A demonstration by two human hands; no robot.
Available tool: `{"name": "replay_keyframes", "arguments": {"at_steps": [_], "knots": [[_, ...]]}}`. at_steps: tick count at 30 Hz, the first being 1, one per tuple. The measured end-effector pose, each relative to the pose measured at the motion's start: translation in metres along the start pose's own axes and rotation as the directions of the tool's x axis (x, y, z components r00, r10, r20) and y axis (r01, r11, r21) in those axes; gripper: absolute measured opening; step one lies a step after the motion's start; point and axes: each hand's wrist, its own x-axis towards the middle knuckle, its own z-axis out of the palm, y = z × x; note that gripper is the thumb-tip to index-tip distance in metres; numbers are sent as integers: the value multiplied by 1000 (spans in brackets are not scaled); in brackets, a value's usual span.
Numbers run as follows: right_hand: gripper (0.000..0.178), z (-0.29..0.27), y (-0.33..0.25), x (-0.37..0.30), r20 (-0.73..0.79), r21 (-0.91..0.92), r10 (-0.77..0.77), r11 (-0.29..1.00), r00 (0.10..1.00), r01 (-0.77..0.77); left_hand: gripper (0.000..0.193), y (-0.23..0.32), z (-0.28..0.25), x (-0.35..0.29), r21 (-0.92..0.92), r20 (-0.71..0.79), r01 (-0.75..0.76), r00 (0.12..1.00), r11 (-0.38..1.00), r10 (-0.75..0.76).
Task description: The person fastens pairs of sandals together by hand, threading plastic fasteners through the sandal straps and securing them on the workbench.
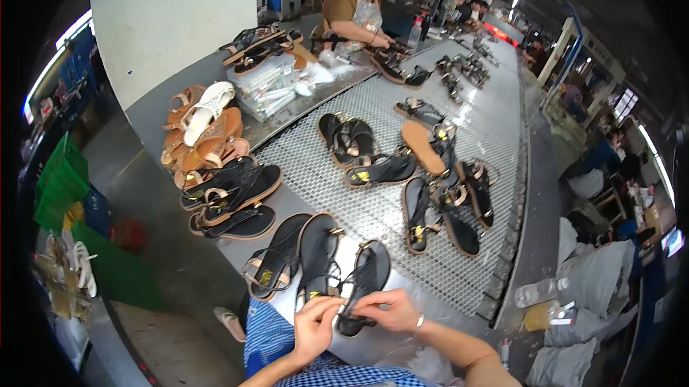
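At the near end of the table, a black sandal (372, 270) lies with its toe pointing away from me. My left hand (316, 324) and my right hand (391, 310) meet over its heel end, fingertips pinched at its thin strap from either side. Exactly which bit of strap each one grips is too small to make out. Just left of it rests a second black sandal (316, 247), its heel partly behind my left hand. Farther left is a third black sandal (276, 261) with a loose ankle strap.
A mesh conveyor (316, 204) carrying several black sandals runs away from me. Along its left side, brown sandals (215, 144), a white sandal (208, 110) and black sandals (247, 189) are piled near a clear plastic box (264, 85). A co-worker (355, 10) handles sandals farther up.
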Motion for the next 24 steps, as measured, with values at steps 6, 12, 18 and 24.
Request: {"name": "replay_keyframes", "arguments": {"at_steps": [6,12,18,24], "knots": [[11,24,15,3,-185,-312,-205,940,961,140,38,-6,1,-11,62,-62,36,998,997,-33],[9,23,15,5,-81,-545,-450,767,889,339,34,-6,3,-16,-12,-71,85,994,996,-85],[8,8,12,4,-1,-489,-323,826,947,281,28,-23,23,-9,-184,-92,29,995,982,-46],[31,-89,21,47,-255,-932,-741,360,621,47,23,44,-12,25,-734,372,364,922,573,-109]]}}
